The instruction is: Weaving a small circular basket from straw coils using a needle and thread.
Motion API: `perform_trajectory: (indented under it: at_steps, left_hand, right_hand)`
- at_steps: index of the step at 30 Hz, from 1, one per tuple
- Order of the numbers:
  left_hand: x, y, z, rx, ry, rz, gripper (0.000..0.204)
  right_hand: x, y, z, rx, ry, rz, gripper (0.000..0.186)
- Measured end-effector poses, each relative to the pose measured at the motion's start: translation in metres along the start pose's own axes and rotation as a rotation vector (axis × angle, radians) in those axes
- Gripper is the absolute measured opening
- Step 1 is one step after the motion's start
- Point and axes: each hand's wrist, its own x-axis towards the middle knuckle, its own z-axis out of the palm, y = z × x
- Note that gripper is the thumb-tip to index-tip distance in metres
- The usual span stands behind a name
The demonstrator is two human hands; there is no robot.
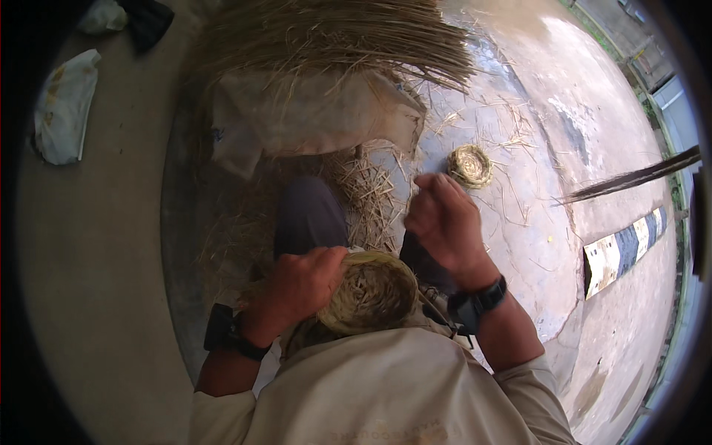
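Observation:
A round woven straw basket (371,293) rests in my lap, its opening facing up. My left hand (304,285) is closed on the left side of its rim. Raised ahead of the basket and to the right, my right hand (445,219) has its fingers curled together. Whatever it pinches, if anything, is too fine to see. Just beyond that hand, a smaller woven straw basket (469,166) sits on the floor.
A large bundle of long straw (326,33) lies ahead over a pale cloth sack (319,115). Cut straw pieces (367,189) litter the floor between my knees. A striped board (627,248) lies at right, near a dark bundle of fibres (630,176). A white bag (67,107) lies far left.

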Motion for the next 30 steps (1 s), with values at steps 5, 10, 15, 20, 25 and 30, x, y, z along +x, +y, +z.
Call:
perform_trajectory:
  at_steps: [5,10,15,20,25,30]
  left_hand:
    - [0.003,0.000,-0.009,-0.036,-0.020,0.009,0.029]
    - [-0.007,-0.014,0.004,-0.137,-0.008,-0.134,0.033]
    - [-0.005,-0.013,-0.012,-0.200,-0.051,-0.139,0.033]
    - [-0.013,-0.026,0.002,-0.162,-0.037,-0.252,0.025]
    - [-0.017,-0.036,0.001,-0.127,0.183,-0.323,0.021]
    - [-0.005,-0.034,-0.017,-0.076,0.253,-0.305,0.022]
  right_hand:
    - [-0.015,0.051,0.079,-1.364,-1.046,-0.580,0.024]
    - [-0.040,0.090,0.058,-1.096,-1.140,-0.186,0.027]
    - [-0.037,0.084,0.065,-1.081,-1.129,0.060,0.027]
    - [-0.038,0.014,0.044,-1.476,-0.940,-0.433,0.031]
    - [-0.053,-0.053,0.030,-1.653,0.091,-0.050,0.026]
    - [-0.059,-0.018,0.011,-1.402,-0.106,-0.410,0.034]
